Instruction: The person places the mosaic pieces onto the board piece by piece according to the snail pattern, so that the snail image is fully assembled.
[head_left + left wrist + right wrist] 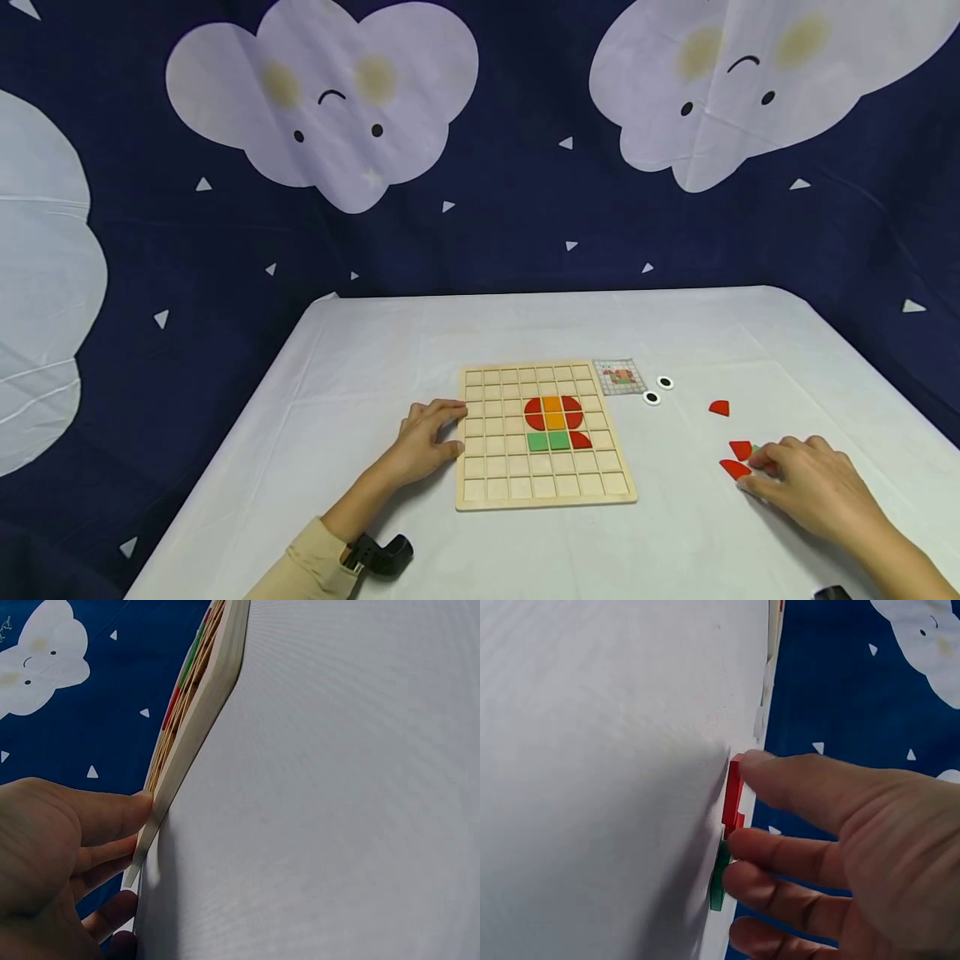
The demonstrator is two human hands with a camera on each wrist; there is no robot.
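Note:
My left hand (427, 442) touches the left edge of a wooden grid board (495, 467) with thumb and fingertips spread along its side. On the board lie red quarter-circle pieces (573, 420), orange squares (553, 420) and green squares (537, 442). To the right of the board, my right hand (813, 483) pinches a red quarter-circle piece (734, 469) between thumb and index finger, low over the table. Another red piece (740, 450) and a green piece (718, 877) sit right by the fingertips, the green one partly hidden by them.
A small picture card (619, 377) lies against the board's upper right corner. Next to it are two white discs with black centres (665, 382). One more red piece (719, 407) lies beyond my right hand. A dark cloud-patterned cloth (517, 242) hangs behind the white table (337, 433).

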